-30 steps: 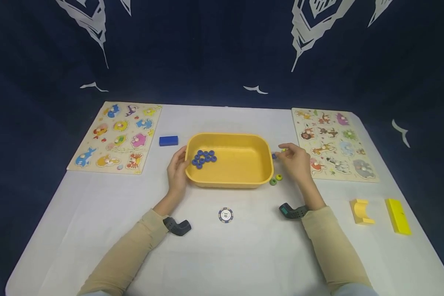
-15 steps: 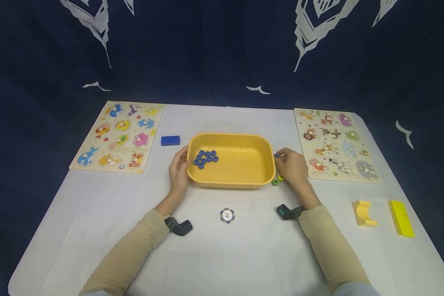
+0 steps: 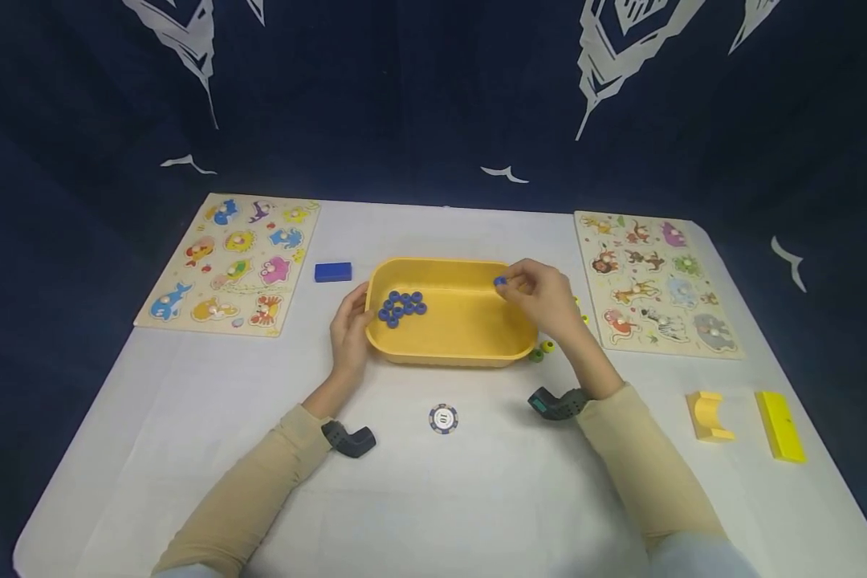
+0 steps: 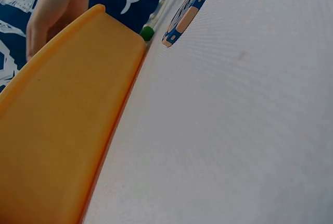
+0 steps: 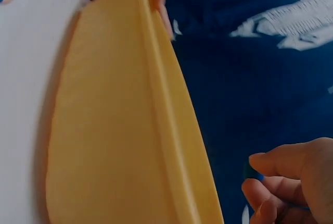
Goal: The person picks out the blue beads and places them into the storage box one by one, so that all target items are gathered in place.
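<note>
A yellow plastic basin (image 3: 448, 349) stands on the table with several blue beads (image 3: 408, 309) grouped at its left inside. My left hand (image 3: 349, 333) grips the basin at its left end. Over the right part of the basin is my right hand (image 3: 545, 299), pinching one blue bead (image 3: 500, 281) between thumb and fingertip. The right wrist view also shows this pinched bead (image 5: 252, 172), partly hidden by the fingers. Beside the basin's near right corner lie a green bead (image 3: 536, 355) and a yellow-green bead (image 3: 547, 346). Another yellow-green bead (image 3: 585, 319) shows partly behind the right wrist.
Animal puzzle boards lie at the left (image 3: 227, 265) and right (image 3: 657, 285). A blue block (image 3: 333, 272) sits left of the basin, and a poker chip (image 3: 444, 419) in front of it. At the right are a curved cream-yellow block (image 3: 708, 417) and a yellow block (image 3: 780, 427).
My right hand has picked up a blue bead from the table right of the basin and moved it left, over the basin. The left hand stays at the basin's left end.
</note>
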`<action>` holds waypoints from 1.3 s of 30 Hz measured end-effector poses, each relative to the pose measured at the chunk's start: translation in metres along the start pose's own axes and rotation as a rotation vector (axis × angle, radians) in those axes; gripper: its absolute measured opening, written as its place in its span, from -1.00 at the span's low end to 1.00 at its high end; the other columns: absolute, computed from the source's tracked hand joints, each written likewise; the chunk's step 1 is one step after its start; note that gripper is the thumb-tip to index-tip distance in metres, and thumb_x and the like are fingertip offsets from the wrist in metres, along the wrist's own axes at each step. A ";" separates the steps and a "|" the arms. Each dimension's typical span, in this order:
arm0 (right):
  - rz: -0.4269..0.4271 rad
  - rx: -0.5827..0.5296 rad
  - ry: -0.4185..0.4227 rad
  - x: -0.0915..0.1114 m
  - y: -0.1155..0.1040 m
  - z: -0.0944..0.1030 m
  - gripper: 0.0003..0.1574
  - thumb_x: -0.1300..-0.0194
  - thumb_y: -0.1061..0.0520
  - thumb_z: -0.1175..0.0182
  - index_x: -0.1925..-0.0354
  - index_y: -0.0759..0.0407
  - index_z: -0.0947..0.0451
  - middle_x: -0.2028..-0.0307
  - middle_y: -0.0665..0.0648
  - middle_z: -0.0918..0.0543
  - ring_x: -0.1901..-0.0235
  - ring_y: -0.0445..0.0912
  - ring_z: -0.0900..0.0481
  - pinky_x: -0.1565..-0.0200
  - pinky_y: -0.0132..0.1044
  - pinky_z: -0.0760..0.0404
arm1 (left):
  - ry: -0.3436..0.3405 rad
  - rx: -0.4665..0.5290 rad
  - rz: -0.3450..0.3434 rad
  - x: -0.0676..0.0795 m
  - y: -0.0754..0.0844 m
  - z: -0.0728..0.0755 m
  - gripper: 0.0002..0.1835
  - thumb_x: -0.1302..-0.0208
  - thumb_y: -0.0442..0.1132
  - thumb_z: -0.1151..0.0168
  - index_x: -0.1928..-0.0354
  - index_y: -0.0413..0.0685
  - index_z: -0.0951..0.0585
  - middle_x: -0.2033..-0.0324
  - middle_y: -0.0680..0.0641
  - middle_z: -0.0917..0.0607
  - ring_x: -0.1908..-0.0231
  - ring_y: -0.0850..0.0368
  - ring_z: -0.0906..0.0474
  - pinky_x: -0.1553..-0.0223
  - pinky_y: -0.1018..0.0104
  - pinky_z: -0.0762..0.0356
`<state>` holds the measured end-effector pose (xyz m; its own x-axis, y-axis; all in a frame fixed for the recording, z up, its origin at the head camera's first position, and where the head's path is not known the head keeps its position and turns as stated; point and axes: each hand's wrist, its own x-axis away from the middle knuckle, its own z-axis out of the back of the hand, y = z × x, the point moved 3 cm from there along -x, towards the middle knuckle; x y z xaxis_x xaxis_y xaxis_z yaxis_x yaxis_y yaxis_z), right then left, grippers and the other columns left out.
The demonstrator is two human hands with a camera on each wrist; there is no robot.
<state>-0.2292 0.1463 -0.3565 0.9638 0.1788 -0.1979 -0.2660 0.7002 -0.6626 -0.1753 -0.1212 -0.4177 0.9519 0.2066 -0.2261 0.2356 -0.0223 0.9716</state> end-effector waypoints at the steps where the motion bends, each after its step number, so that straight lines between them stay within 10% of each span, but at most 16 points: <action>1: 0.020 0.006 -0.046 -0.003 -0.006 -0.007 -0.77 -0.07 0.05 -0.23 0.29 0.13 -0.54 0.49 0.05 -0.58 0.56 -0.09 -0.38 0.56 -0.36 -0.38 | 0.001 0.002 -0.001 0.000 0.000 0.000 -0.51 -0.13 -0.47 0.17 -0.18 -0.33 -0.28 -0.05 -0.37 -0.37 -0.06 -0.22 -0.31 -0.09 0.19 -0.36; 9: 0.064 0.173 -0.310 -0.018 -0.039 -0.064 -0.79 -0.01 0.06 -0.22 0.30 0.06 -0.56 0.48 -0.01 -0.58 0.47 -0.13 -0.47 0.45 -0.34 -0.44 | -0.002 0.028 -0.011 0.000 0.000 0.000 -0.51 -0.13 -0.48 0.16 -0.17 -0.36 -0.28 -0.04 -0.42 -0.36 -0.06 -0.30 -0.29 -0.12 0.02 -0.31; 24: 0.132 0.234 -0.412 -0.017 -0.059 -0.110 -0.69 -0.01 0.07 -0.25 0.20 0.07 -0.58 0.49 -0.05 -0.58 0.50 -0.18 -0.47 0.50 -0.39 -0.43 | 0.000 0.030 -0.009 -0.001 -0.003 0.001 -0.51 -0.13 -0.48 0.18 -0.17 -0.36 -0.29 -0.06 -0.37 -0.38 -0.06 -0.20 -0.32 -0.08 0.27 -0.36; 30: 0.145 0.053 -0.334 -0.004 -0.051 -0.079 -0.63 -0.06 0.04 -0.22 0.11 0.09 -0.55 0.43 -0.07 -0.61 0.51 -0.18 -0.49 0.51 -0.36 -0.46 | -0.010 0.023 -0.009 -0.004 -0.008 -0.001 -0.51 -0.14 -0.49 0.16 -0.17 -0.30 -0.30 -0.06 -0.35 -0.38 -0.07 -0.22 -0.32 -0.08 0.21 -0.36; 39: 0.231 0.018 0.097 0.030 -0.013 -0.006 -0.50 -0.08 -0.08 -0.21 0.06 0.17 -0.51 0.23 0.11 -0.63 0.35 -0.09 -0.56 0.42 -0.25 -0.59 | -0.038 -0.235 -0.082 -0.012 -0.010 0.012 -0.43 -0.17 -0.27 0.07 -0.28 -0.05 -0.19 -0.08 -0.23 -0.34 -0.10 -0.08 -0.27 -0.15 0.07 -0.25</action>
<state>-0.1971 0.1390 -0.3582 0.8709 0.2691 -0.4112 -0.4775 0.6610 -0.5788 -0.1864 -0.1349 -0.4258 0.9392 0.1615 -0.3031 0.2648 0.2218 0.9385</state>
